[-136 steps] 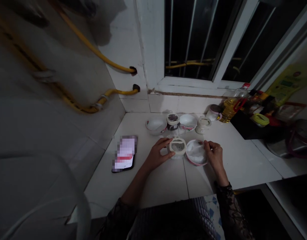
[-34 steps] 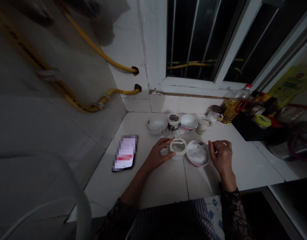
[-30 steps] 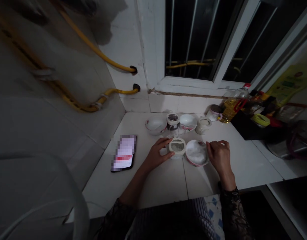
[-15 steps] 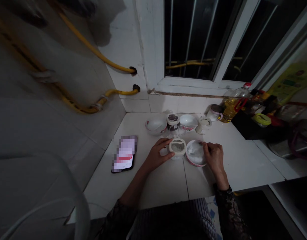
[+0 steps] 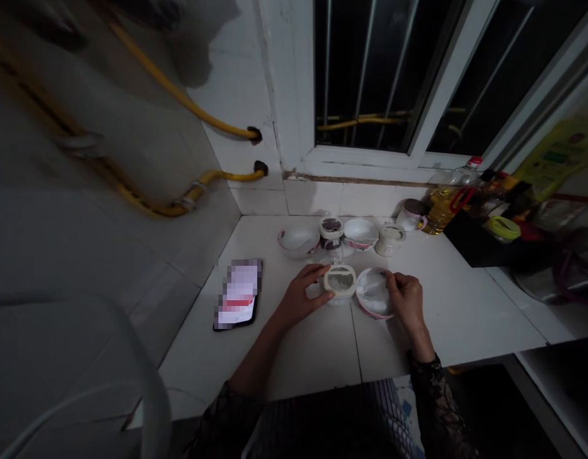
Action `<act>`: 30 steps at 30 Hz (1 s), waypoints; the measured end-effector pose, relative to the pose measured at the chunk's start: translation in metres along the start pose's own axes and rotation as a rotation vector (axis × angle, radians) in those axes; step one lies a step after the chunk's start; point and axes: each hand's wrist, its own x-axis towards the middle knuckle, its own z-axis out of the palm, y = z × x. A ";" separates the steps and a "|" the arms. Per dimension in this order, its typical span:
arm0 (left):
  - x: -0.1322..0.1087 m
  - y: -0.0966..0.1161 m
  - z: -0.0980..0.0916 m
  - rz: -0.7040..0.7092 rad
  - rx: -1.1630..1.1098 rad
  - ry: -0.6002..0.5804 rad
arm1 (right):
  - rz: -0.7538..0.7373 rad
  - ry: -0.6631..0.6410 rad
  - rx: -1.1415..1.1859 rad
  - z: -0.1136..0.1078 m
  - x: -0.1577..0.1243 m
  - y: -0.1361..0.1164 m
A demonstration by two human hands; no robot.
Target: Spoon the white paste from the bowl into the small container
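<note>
My left hand [image 5: 307,294] grips a squarish seasoning jar [image 5: 340,294] with a cream rim, thumb and fingers on either side of it. The jar's clear lid [image 5: 340,250] stands flipped up at the back. Directly right of it sits a pink-edged white bowl [image 5: 373,312] with whitish contents. My right hand [image 5: 407,301] is closed in a pinch over this bowl's right side; what its fingertips hold is too dim and hidden to make out. Behind are a bowl [image 5: 298,243], a dark-filled jar [image 5: 331,233], another bowl [image 5: 361,233] and a white-topped jar [image 5: 391,238].
A lit phone [image 5: 238,294] lies on the white tiled counter [image 5: 313,357] at left. Back right stand a mug [image 5: 411,215], an oil bottle [image 5: 442,207] and a dark box [image 5: 480,245] with several bottles behind. Yellow pipes [image 5: 155,83] run along the left wall.
My right hand has shifted slightly left over the bowl, still pinched. My left hand and the jar have stayed in place.
</note>
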 end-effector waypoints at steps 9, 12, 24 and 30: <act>0.000 -0.001 0.001 -0.008 -0.007 -0.003 | 0.194 -0.005 0.166 -0.005 -0.003 0.007; 0.000 0.000 0.000 -0.007 -0.003 -0.012 | 0.240 0.007 0.183 -0.009 -0.003 0.011; -0.001 -0.002 0.001 0.015 0.008 0.001 | -0.142 0.262 0.075 -0.019 0.006 -0.035; -0.001 -0.003 0.001 0.013 0.005 0.002 | -0.663 0.174 -0.128 -0.004 -0.001 -0.060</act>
